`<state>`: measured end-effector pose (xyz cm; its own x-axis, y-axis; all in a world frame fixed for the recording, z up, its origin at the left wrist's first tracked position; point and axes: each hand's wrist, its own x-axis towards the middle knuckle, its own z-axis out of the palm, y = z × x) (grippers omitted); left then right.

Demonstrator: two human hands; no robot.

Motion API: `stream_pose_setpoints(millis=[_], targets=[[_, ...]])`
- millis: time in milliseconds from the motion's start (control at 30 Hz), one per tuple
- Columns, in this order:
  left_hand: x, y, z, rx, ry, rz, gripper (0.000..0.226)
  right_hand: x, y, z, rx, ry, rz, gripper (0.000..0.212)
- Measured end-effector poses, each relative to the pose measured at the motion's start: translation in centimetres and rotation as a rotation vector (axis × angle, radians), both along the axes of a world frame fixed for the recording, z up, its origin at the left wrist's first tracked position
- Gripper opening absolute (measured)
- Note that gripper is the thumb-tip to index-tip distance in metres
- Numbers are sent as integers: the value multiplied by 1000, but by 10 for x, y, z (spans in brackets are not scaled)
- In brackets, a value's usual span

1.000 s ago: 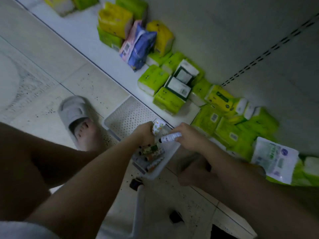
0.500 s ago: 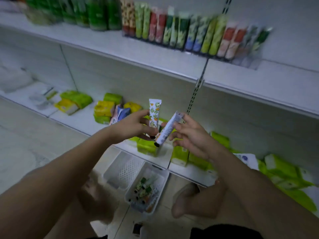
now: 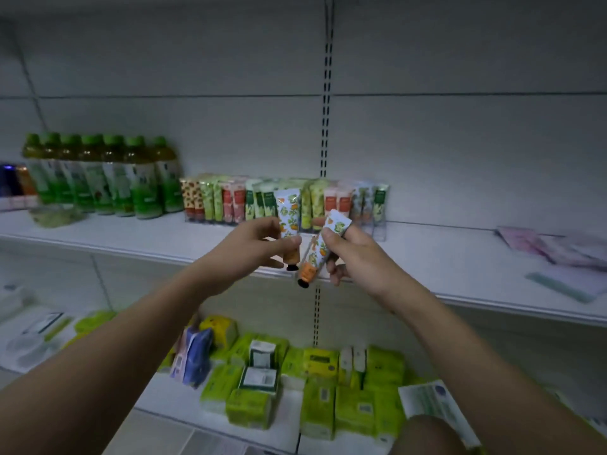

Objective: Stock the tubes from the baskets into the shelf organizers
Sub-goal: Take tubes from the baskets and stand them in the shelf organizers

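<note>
A person's two bare arms reach forward toward a white shop shelf (image 3: 460, 261), seen from a camera worn on the head. Each hand holds one small tube with an orange and green fruit print.

The left hand (image 3: 253, 244) pinches the left tube (image 3: 289, 218) between thumb and fingers around its lower half. This tube stands nearly upright, black cap down, its flat crimped end on top.

The right hand (image 3: 351, 254) curls its fingers and thumb round the right tube (image 3: 320, 249). This one is tilted, its crimped end up and to the right, its black cap down and to the left. The two tubes sit just beside each other in front of the shelf's front edge, near the slotted upright in the back wall; whether they touch is unclear.

Behind the hands, toward the back of the shelf, a row of tubes (image 3: 282, 205) stands upright in clear organizers (image 3: 381, 229), in red, green, yellow and pale prints. To the left of that row, at the back of the shelf, stands a group of green bottles (image 3: 108, 178). Toward the shelf's right end lie flat pinkish packets (image 3: 551, 247), blurred.

On the lower shelf (image 3: 170, 399), below the hands, sit many green and yellow tissue packs (image 3: 322, 402), with a blue and pink pack (image 3: 193, 359) at their left side.
</note>
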<state>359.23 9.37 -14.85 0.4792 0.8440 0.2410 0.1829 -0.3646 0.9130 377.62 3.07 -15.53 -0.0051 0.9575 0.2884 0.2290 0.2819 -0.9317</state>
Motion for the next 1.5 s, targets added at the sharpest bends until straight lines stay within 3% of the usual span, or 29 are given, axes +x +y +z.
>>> stream_pose_setpoints(millis=[100, 267, 367, 433, 667, 767, 1000, 1167, 1500], targets=[[23, 13, 9, 42, -84, 43, 25, 34, 14, 13, 96, 40, -84, 12], [54, 36, 13, 45, -149, 25, 64, 89, 44, 13, 161, 120, -207, 7], [70, 56, 21, 55, -156, -2, 72, 116, 67, 11, 217, 129, -265, 11], [83, 70, 32, 42, -158, -2, 64, 131, 85, 13, 246, 156, -310, 10], [125, 126, 72, 95, -162, -34, 7, 157, 156, 30, 379, 252, -489, 9], [144, 146, 79, 163, -76, -27, 3, 165, 186, 35, 409, 235, -538, 1], [172, 182, 89, 286, 111, 3, 10, 175, 209, 4, 392, 178, -532, 6], [184, 191, 86, 258, 160, -14, 10, 176, 209, 3, 379, 138, -433, 10], [197, 196, 85, 356, 336, 79, 13, 180, 218, -11, 237, -58, -442, 8]])
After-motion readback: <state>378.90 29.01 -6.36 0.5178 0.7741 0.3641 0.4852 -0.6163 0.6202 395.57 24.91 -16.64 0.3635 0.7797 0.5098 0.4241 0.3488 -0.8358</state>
